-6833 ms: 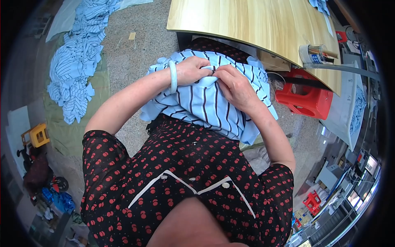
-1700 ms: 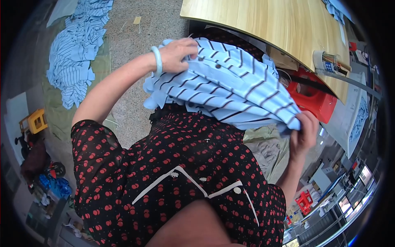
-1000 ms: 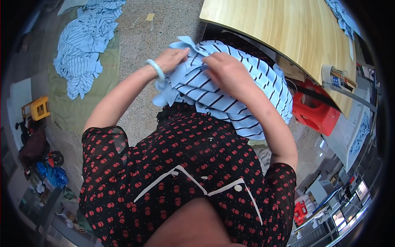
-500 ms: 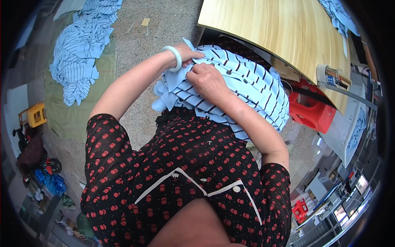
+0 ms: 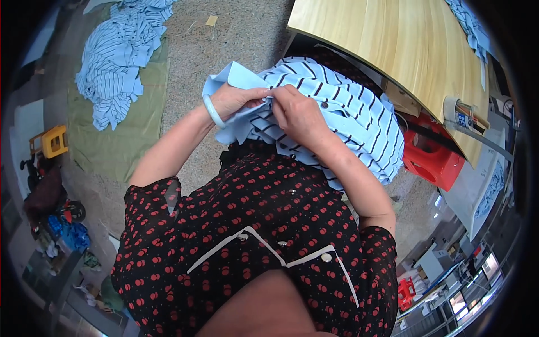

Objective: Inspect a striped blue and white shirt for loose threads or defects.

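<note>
So, head view, the only one here: a blue shirt with dark stripes [image 5: 362, 121] is bunched up in the person's lap, just above the middle of the frame. Left hand [image 5: 229, 101], the one with the pale bangle [image 5: 213, 112], has thumb and fingers pinched together on cloth by the plain blue collar [image 5: 242, 76]. Right hand [image 5: 300, 117] is right next to it, fingers curled in close on the same spot; can't tell exactly what its fingertips have. Wooden table [image 5: 387, 45] upper right, red stool [image 5: 443, 168] below it, big striped clothes pile [image 5: 115, 70] upper left on a green sheet [image 5: 149, 106].
</note>
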`<state>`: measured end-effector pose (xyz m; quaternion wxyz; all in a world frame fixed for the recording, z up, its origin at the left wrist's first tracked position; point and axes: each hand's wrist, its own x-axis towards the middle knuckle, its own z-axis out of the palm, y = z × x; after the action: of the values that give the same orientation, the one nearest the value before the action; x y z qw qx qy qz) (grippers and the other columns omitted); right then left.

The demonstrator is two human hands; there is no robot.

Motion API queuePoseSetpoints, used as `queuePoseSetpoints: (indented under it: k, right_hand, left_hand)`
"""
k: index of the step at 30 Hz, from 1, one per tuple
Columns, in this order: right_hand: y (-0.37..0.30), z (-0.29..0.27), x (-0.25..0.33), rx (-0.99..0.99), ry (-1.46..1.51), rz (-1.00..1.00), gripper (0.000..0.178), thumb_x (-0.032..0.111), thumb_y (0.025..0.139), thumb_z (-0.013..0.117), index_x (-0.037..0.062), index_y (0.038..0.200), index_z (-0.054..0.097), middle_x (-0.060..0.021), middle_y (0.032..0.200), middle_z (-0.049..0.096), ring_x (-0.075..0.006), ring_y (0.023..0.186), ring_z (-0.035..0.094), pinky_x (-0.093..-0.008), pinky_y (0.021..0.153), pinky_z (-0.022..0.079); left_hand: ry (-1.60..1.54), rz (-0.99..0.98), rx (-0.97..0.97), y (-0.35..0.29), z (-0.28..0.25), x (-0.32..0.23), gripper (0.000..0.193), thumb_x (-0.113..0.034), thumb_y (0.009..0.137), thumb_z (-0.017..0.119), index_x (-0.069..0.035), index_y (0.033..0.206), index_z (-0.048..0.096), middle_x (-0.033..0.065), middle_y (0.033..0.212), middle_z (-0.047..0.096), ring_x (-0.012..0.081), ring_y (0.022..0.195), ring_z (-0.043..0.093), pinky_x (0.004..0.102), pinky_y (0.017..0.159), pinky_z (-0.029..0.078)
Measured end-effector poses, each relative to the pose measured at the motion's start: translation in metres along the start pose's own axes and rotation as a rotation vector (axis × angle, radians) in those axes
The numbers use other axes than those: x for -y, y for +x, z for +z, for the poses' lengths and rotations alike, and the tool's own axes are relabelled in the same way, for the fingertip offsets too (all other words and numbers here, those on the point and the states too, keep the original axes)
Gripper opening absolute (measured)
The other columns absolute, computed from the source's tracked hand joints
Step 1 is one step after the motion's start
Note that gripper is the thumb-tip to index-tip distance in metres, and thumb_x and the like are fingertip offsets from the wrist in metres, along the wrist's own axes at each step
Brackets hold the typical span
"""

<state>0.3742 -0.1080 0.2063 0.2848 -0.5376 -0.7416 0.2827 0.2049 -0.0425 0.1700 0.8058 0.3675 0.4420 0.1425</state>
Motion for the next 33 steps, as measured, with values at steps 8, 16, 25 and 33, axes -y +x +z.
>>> queuePoseSetpoints:
  k: [8,16,25,33]
  right_hand:
    - [0.006,0.000,0.003,-0.022,0.017,0.118,0.010,0.006,0.074,0.052,0.0021,0.083,0.057,-0.0148,0.079,0.059,-0.0314,0.070,0.058,-0.0373,0.061,0.047]
    - [0.002,0.002,0.003,-0.027,-0.017,0.122,0.011,0.005,0.074,0.052,0.0026,0.083,0.057,-0.0141,0.080,0.059,-0.0313,0.071,0.058,-0.0371,0.061,0.048]
    - [0.000,0.007,0.002,-0.116,-0.051,0.052,0.012,0.003,0.074,0.053,0.0039,0.085,0.055,-0.0128,0.081,0.059,-0.0298,0.070,0.058,-0.0353,0.059,0.048]
    - [0.001,0.005,0.003,-0.115,-0.058,0.093,0.011,0.005,0.076,0.054,0.0046,0.087,0.056,-0.0120,0.082,0.060,-0.0287,0.071,0.059,-0.0348,0.058,0.048]
  left_hand:
    - [0.320,0.125,-0.137,-0.002,0.015,-0.004,0.017,-0.022,0.081,0.059,-0.005,0.078,0.061,-0.0033,0.069,0.053,0.0048,0.060,0.045,0.0201,0.053,0.035]
    - [0.017,0.101,-0.200,-0.010,0.028,0.005,0.014,-0.020,0.078,0.061,-0.006,0.075,0.061,-0.0032,0.068,0.052,0.0046,0.060,0.044,0.0193,0.053,0.033]
    - [-0.098,0.089,-0.239,-0.010,0.030,0.006,0.015,-0.016,0.080,0.060,-0.002,0.085,0.061,0.0012,0.079,0.059,0.0078,0.070,0.053,0.0208,0.063,0.042]
    - [-0.162,0.105,-0.274,-0.010,0.034,0.010,0.013,-0.016,0.078,0.060,-0.003,0.080,0.061,0.0010,0.075,0.058,0.0077,0.066,0.052,0.0219,0.058,0.041]
